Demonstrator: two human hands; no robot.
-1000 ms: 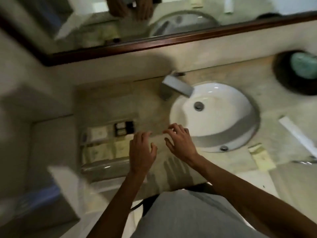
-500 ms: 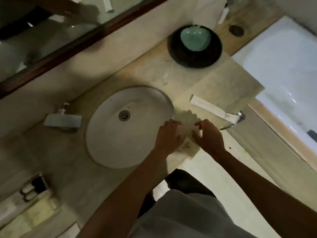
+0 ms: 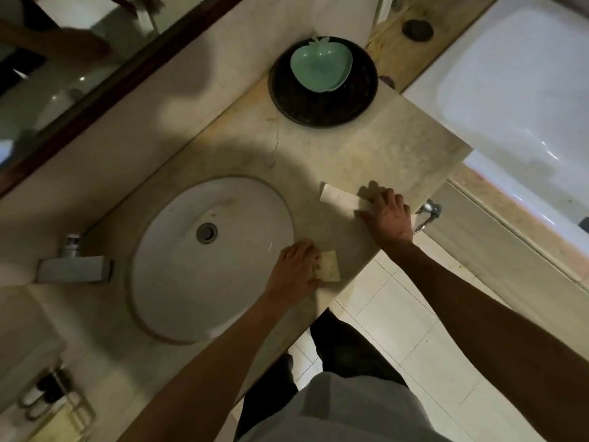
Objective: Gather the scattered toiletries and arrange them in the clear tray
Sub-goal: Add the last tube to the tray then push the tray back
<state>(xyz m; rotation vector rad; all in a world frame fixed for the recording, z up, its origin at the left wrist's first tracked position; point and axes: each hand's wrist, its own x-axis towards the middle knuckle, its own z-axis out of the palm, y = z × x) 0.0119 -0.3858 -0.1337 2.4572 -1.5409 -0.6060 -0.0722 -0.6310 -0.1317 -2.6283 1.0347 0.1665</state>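
Note:
A small yellowish sachet (image 3: 328, 266) lies on the beige counter (image 3: 366, 148) just right of the sink, and my left hand (image 3: 294, 271) rests on its left end, fingers closed over it. Farther right, a long white packet (image 3: 339, 197) lies flat on the counter; my right hand (image 3: 387, 216) covers its right end with fingers pressed down on it. The clear tray (image 3: 60, 406) sits at the bottom left corner, with small bottles and pale sachets inside it, only partly in view.
A white oval sink (image 3: 204, 282) with a square metal tap (image 3: 75, 267) fills the middle left. A green apple-shaped dish (image 3: 320, 67) sits on a round black plate (image 3: 347, 106) at the back. A white bathtub (image 3: 522, 100) is at right, with a mirror along the back wall.
The view has swung from the tray to the counter right of the sink. My hands have spread apart: the left now lies on the yellowish sachet, the right on the long white packet.

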